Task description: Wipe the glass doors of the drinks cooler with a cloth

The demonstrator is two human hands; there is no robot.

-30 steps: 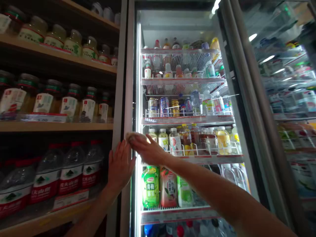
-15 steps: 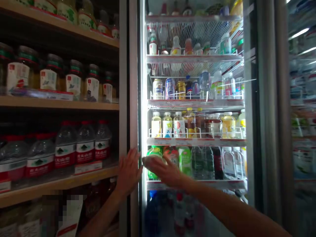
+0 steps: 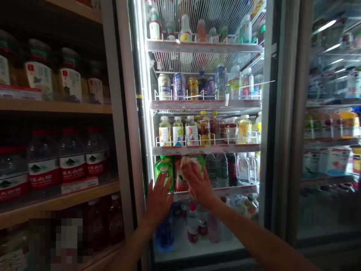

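Note:
My right hand [image 3: 200, 190] is closed over a pale, crumpled cloth [image 3: 188, 164] and holds it at the glass door [image 3: 172, 254] of a lit drinks cooler. Whether the cloth presses on the glass is hard to tell. To its left, my left hand [image 3: 158, 201] is raised with fingers spread and nothing in it, at or close to the glass. Behind the hands are a green bottle [image 3: 164, 165] and a red-labelled bottle [image 3: 179, 177], the second partly hidden by the cloth and my right hand.
Wooden shelves [image 3: 56, 107] with jars and red-capped water bottles [image 3: 70, 162] stand on the left. A metal door frame [image 3: 286, 113] runs down the cooler's right side, with another glass-fronted cooler [image 3: 329, 226] beyond it. Wire racks inside hold bottles and cans [image 3: 179, 86].
My right hand and the cloth have moved right, away from the cooler's left edge. My left hand has shifted off the door's side frame towards the glass. The view has turned right and down.

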